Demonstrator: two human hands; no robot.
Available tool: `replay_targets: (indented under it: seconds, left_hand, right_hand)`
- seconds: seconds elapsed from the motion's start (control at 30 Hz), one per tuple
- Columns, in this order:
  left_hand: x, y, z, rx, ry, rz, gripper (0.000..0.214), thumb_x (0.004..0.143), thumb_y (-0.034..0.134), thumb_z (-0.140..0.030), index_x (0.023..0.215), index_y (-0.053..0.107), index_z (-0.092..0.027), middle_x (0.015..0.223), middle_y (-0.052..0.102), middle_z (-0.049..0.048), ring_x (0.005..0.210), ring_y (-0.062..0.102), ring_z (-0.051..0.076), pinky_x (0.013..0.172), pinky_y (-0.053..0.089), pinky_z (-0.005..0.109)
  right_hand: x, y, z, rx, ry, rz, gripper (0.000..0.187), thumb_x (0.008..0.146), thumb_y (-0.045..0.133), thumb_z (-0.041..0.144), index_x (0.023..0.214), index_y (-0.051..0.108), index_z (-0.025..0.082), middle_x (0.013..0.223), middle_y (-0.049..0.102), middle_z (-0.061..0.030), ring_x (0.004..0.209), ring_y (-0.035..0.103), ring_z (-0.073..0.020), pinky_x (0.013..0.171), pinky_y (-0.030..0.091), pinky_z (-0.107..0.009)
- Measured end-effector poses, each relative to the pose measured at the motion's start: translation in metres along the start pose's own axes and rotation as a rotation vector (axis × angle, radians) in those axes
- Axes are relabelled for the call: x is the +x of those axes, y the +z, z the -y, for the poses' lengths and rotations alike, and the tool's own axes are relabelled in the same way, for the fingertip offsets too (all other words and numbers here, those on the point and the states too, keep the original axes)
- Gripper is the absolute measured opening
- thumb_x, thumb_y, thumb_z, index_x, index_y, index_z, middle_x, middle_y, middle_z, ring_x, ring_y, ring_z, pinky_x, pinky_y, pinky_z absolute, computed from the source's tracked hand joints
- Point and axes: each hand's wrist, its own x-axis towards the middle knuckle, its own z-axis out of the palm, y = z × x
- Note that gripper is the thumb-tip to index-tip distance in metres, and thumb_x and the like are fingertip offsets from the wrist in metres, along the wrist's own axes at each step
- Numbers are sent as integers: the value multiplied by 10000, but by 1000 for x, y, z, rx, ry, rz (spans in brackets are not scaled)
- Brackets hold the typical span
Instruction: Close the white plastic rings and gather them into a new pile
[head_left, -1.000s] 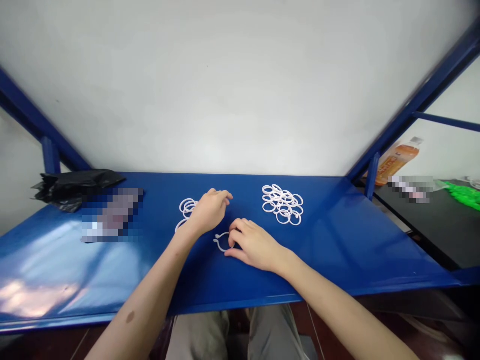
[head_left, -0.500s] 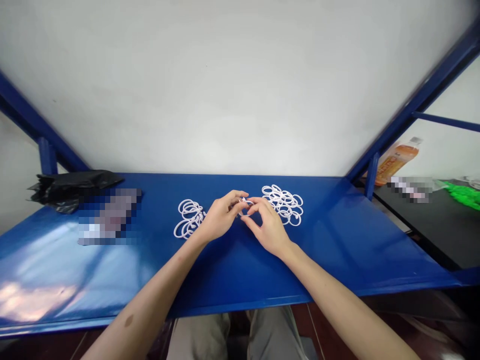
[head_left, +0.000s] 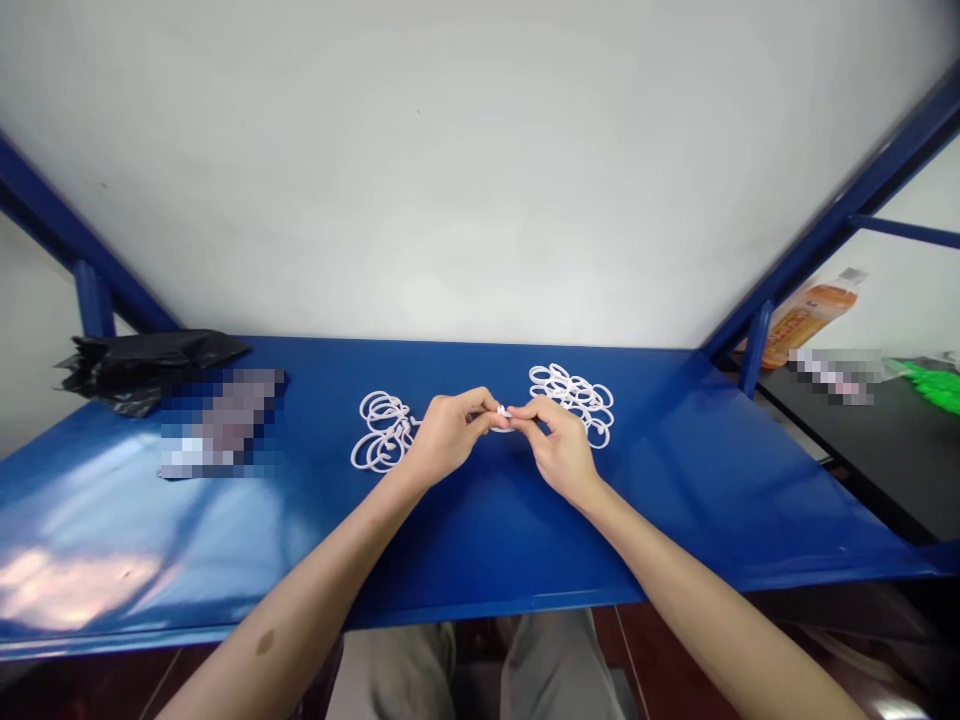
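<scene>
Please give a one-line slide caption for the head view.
Left hand and right hand pinch one white ring over a blue table, between a left pile and a right pile of rings.

Glossy blue painted metal table (head_left: 487,540), smooth white plastic rings (head_left: 571,398), crinkled black plastic bag (head_left: 142,365), matt white wall (head_left: 465,170)

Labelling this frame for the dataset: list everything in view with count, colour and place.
table: one, blue, glossy, across the view.
ring in hand: one, white, pinched between both hands above the table's middle.
left ring pile: several, white, on the table left of the hands.
right ring pile: many, white, behind the right hand.
plastic bag: one, black, far left corner.
bottle: one, orange, beyond the table's right end.
left hand: one, bare, fingertips on the ring.
right hand: one, bare, fingertips on the ring.
</scene>
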Motion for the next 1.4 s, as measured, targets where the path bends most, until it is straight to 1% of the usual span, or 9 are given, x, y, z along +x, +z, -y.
replay_targets:
  seconds: [0.23,0.47,0.6,0.73,0.83,1.0,1.13,1.3,1.4]
  left_hand:
    - [-1,5,6,45,103,57,150,902,575,-198,796,677,-226,771,754,-48,704,678,115,682,450,204]
    - [5,-3,1,49,22,-28,212,885,606,-294,710,667,-191,609,651,-45,564,566,103,584,400,216]
    - [6,-3,1,37,-21,36,256,890,616,-370,724,687,-189,638,677,-24,603,592,124,593,417,233]
    - [9,-7,6,87,26,-54,293,895,627,-433,1054,709,-201,1007,754,46,819,673,173,774,520,289]
    - [11,-20,11,437,15,-193,279,951,541,-387,1065,699,-186,1100,730,94,1001,646,248,925,503,389]
    - [8,-43,20,977,-261,-171,340,960,423,-275,1134,687,-149,1172,689,183,1139,570,377,932,467,525]
    - [6,-48,27,1005,-385,-37,359,952,430,-296,1164,678,-145,1165,698,181,1166,555,392,900,494,503]
    - [7,-46,31,899,-337,2,353,953,416,-230,1199,660,-162,1141,722,131,1156,563,349,861,525,434]
    - [9,-42,31,817,-265,13,320,939,443,-194,1163,669,-169,1112,731,106,1125,586,318,891,522,414]
  right_hand:
    - [-1,-5,-8,-116,-156,95,143,976,583,186,922,706,234,816,671,-30,765,627,-182,727,522,-331]
    - [6,1,-7,-81,-146,117,271,991,569,214,1245,650,269,1112,671,-72,907,662,-188,799,571,-351]
    - [5,0,-1,-72,-205,147,199,1001,575,271,1169,683,265,986,704,-52,844,668,-184,777,570,-338]
    - [12,-13,-10,-162,-141,45,144,980,600,307,1064,689,230,931,705,-57,753,659,-180,697,558,-322]
    - [22,-36,-36,-303,-18,-133,148,956,583,289,1035,678,207,971,705,-80,723,647,-187,704,556,-345]
    - [32,-70,-81,-430,166,-236,162,879,507,155,858,664,189,937,712,-92,802,661,-215,793,546,-379]
    - [32,-78,-90,-423,237,-237,160,846,519,142,859,671,191,940,723,-84,762,654,-206,794,538,-371]
    - [35,-93,-99,-536,276,-348,185,865,523,170,926,698,175,952,727,-106,786,653,-225,851,520,-394]
    - [45,-106,-116,-576,318,-293,222,877,523,165,983,717,154,985,730,-119,829,660,-239,874,517,-402]
